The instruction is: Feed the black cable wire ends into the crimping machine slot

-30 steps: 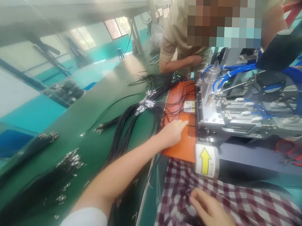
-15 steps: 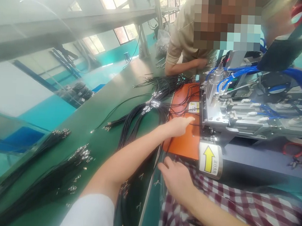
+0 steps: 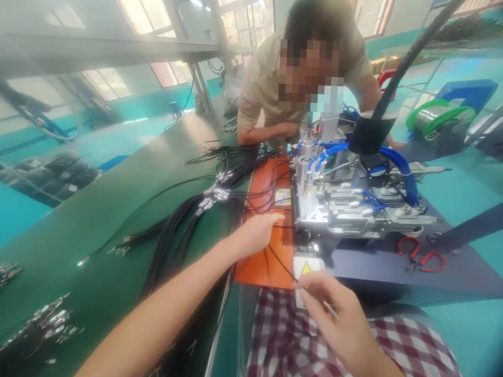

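Observation:
My left hand (image 3: 257, 233) is closed over the orange plate (image 3: 259, 273), its thumb and index finger pointing at the machine (image 3: 317, 205). A thin black cable (image 3: 282, 262) runs from under this hand to my right hand (image 3: 340, 312), which pinches it near the plate's front corner. Another short stretch of black cable shows between the left fingertips and the machine's edge. The left palm and curled fingers are partly hidden. Left of the plate, a bundle of black cables (image 3: 165, 251) with shiny metal ends lies on the green table (image 3: 117, 299).
Across the machine a co-worker (image 3: 257, 100) leans in, one forearm on the table. Red-handled pliers (image 3: 419, 262) lie on the machine's grey base. A green wire spool (image 3: 440, 120) stands behind at right. More cable ends (image 3: 41, 329) lie at front left.
My right hand has risen from the table edge to the right and now pinches the cable. The left hand stays by the machine. The view has swung right.

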Available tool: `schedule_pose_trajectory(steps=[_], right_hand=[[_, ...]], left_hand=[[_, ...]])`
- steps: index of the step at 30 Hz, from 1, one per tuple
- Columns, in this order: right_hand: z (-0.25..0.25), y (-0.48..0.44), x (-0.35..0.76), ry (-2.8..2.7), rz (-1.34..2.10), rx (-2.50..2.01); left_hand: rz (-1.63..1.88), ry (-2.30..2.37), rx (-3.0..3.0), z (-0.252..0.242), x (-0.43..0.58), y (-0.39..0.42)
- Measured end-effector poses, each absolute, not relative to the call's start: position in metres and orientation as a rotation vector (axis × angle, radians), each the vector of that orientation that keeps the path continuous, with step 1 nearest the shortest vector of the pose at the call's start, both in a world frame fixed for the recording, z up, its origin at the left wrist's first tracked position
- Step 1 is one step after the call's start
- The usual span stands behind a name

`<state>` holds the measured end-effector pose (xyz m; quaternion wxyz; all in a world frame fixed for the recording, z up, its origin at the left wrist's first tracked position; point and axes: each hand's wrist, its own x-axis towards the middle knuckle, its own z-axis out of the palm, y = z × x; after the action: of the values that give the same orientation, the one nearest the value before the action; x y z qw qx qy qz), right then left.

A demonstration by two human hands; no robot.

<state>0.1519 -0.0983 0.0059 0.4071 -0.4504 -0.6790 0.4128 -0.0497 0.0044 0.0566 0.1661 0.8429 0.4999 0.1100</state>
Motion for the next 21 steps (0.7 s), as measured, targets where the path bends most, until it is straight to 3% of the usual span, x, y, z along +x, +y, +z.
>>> schedule_pose_trajectory(steps=[8,15,21], right_hand=[[0.013,-0.083,0.162,-1.344,1.448,-1.206],[0.016,-0.072,0.189,-1.325,1.374,-1.396],[0.022,-0.057,0.185,-1.307,1.289,-1.463]], left_hand=[[0.278,1.144,2.342,0.078,-0.017,-0.063],[0.327,1.281,2.274,0.049,-0.02,-0.055],[0.269,1.262,2.229,0.057,0.002,-0.044]])
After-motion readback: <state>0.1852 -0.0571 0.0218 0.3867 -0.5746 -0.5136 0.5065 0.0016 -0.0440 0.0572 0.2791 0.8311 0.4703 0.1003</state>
